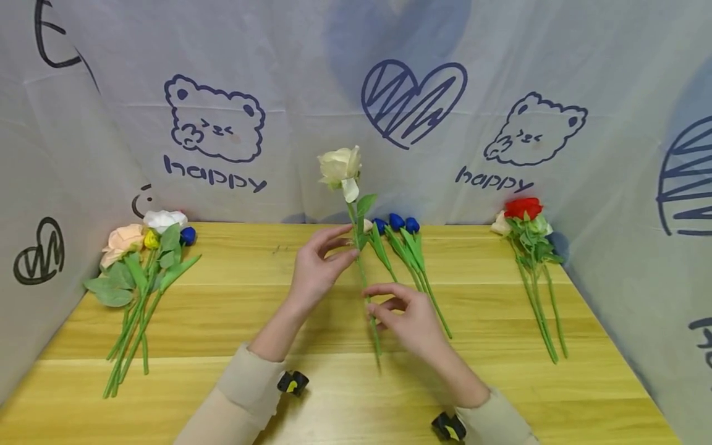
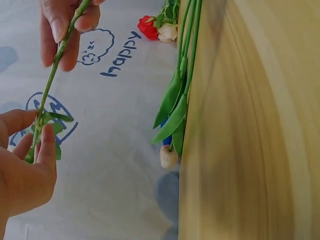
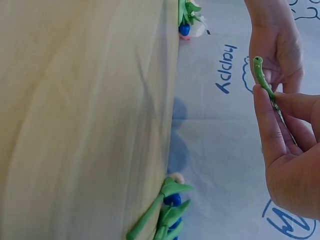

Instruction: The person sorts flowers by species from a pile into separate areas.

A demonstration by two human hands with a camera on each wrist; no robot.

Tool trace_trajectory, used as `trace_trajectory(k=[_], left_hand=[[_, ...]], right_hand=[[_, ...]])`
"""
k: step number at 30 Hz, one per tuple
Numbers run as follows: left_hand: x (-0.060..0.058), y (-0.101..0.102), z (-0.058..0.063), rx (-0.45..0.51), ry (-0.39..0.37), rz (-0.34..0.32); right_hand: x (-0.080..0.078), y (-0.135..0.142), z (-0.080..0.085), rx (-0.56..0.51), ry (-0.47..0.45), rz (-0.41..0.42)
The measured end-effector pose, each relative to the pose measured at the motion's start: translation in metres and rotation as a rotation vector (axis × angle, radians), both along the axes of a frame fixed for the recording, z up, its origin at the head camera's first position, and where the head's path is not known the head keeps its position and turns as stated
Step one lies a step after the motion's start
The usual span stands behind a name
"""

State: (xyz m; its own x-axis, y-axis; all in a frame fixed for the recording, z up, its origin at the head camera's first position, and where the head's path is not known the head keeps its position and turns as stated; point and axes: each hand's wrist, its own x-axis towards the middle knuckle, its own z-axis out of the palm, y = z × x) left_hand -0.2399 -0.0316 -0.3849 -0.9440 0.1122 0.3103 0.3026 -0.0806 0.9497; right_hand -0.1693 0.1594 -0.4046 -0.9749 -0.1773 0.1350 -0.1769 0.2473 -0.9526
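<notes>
A cream-white artificial rose (image 1: 339, 167) stands nearly upright over the middle of the table, its bloom at the top and a few green leaves (image 1: 364, 205) below it. My left hand (image 1: 314, 266) pinches the stem just under the bloom, by the leaves. Lower down, my right hand (image 1: 411, 318) pinches the same green stem between thumb and fingers. The stem's cut end (image 3: 258, 60) pokes out past the right fingers in the right wrist view. Behind the right hand, several blue tulips (image 1: 397, 221) and a cream bud (image 2: 168, 157) lie on the table.
At the left of the wooden table (image 1: 222, 395) lies a bunch with a peach rose (image 1: 123, 242), a white bloom (image 1: 165, 220) and a blue tulip (image 1: 188, 235). A bunch with a red rose (image 1: 524, 208) lies at the right. A printed cloth (image 1: 311, 111) hangs behind.
</notes>
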Motion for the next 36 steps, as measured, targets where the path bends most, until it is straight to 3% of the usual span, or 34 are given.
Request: trace_trajectory(k=[8,18,31,36], left_hand=[[0.002,-0.018,0.002,-0.019,0.038,0.009],[0.005,-0.064,-0.001,-0.136,0.038,0.084],[0.017,-0.156,-0.008,-0.524,0.061,0.239],[0.021,-0.199,-0.01,-0.705,0.104,0.272]], right_hand=[[0.002,0.023,0.007,0.042,0.016,-0.062],[0.004,0.075,0.008,0.129,0.011,-0.166],[0.003,0.156,-0.006,0.285,0.016,-0.306],[0.004,0.185,-0.013,0.347,-0.034,-0.336]])
